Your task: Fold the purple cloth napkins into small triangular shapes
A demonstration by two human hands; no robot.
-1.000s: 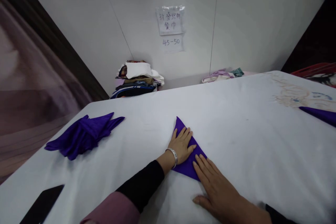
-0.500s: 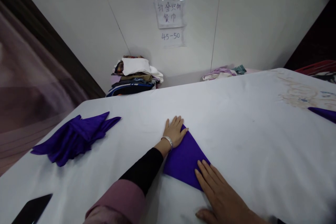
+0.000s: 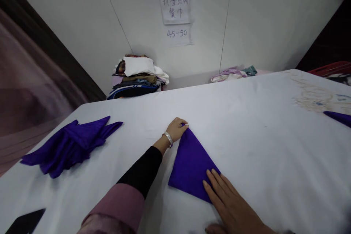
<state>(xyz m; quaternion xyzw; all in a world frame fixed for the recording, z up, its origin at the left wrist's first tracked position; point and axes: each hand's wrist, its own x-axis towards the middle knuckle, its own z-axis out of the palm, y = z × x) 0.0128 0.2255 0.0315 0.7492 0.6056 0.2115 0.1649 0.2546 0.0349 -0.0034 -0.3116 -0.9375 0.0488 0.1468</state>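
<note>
- A purple cloth (image 3: pixel 190 164) is seen lying flat on the white tabletop (image 3: pixel 246 117), just in front of the person, already brought into a neat triangle with its point turned away.
- The left hand (image 3: pixel 177 128), with a silver bracelet (image 3: pixel 168 139) at the wrist, is set at the far tip of the triangle. Its grip is curled together there and appears to be closed on the corner, though the pinch itself is partly hidden by the knuckles.
- The right hand (image 3: pixel 233 204) is laid flat, with the fingers spread apart. Only the fingertips rest on the near right corner of the cloth, so that corner is pinned down rather than grasped.
- The fold is judged to be well along: the edges are matched and the surface is smooth. Whether further folds are wanted cannot be told.
- A loose heap of purple cloths (image 3: pixel 68 144) is seen well apart at the left of the tabletop, and it looks rumpled rather than folded.
- The corner of another purple piece (image 3: pixel 338 117) is seen at the right edge.
- A stack of mixed garments (image 3: pixel 137 76) is kept beyond the far edge, under a handwritten paper sign (image 3: pixel 177 5).
</note>
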